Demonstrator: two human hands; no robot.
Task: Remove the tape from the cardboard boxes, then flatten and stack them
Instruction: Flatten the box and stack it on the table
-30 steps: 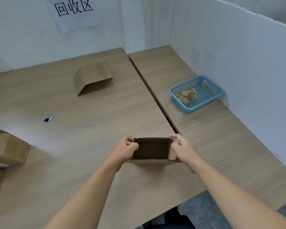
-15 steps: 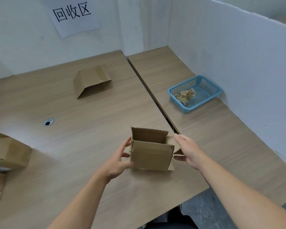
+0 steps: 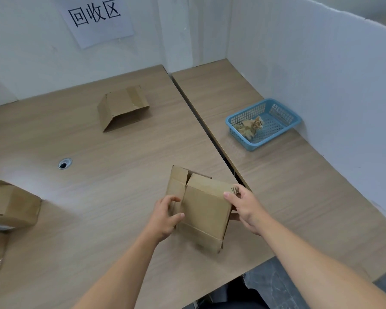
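A small brown cardboard box [image 3: 204, 210] lies partly collapsed on the wooden table [image 3: 98, 208] near its front edge, flaps sticking out at both ends. My left hand [image 3: 165, 216] grips its left edge, thumb and fingers pinching the cardboard. My right hand [image 3: 246, 207] holds the right edge, fingers curled over the top corner. A half-flattened box [image 3: 123, 108] with a tape strip lies at the back of the table. Another closed box [image 3: 9, 206] sits at the left edge.
A blue plastic basket [image 3: 279, 128] with crumpled tape stands on the right table by the white partition. A gap [image 3: 209, 134] separates the two tables. A cable hole [image 3: 64, 163] sits at mid-left. A paper sign [image 3: 96, 16] hangs on the back wall.
The box was upright and open between my hands; I tipped it over and pressed it down, and it now lies nearly flat and skewed on the table.
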